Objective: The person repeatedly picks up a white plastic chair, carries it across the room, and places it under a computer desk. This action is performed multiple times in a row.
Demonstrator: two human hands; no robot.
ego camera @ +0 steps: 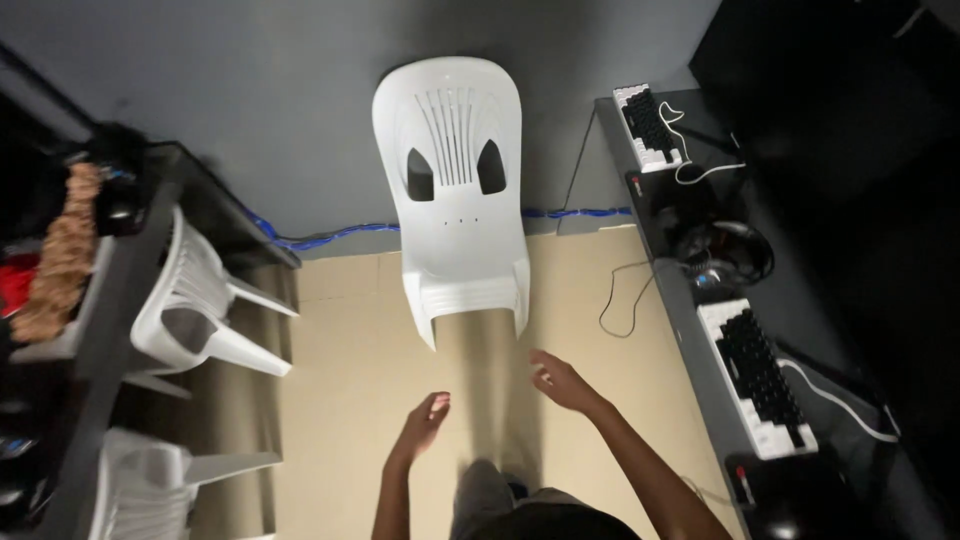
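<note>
While I look down, a white plastic chair (455,190) stands against the grey wall. Just short of its seat, my left hand (425,420) and right hand (562,382) hover open and empty; a table (690,330) with keyboards sits right of the chair.

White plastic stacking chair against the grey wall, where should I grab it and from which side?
The white plastic stacking chair faces you, seat front nearest. Probably best gripped at the two front corners of the seat, one per side, coming straight from the front. The left hand and right hand are both open, empty and level with those edges. The slotted backrest also has two cut-outs, but those sit farther away.
</note>
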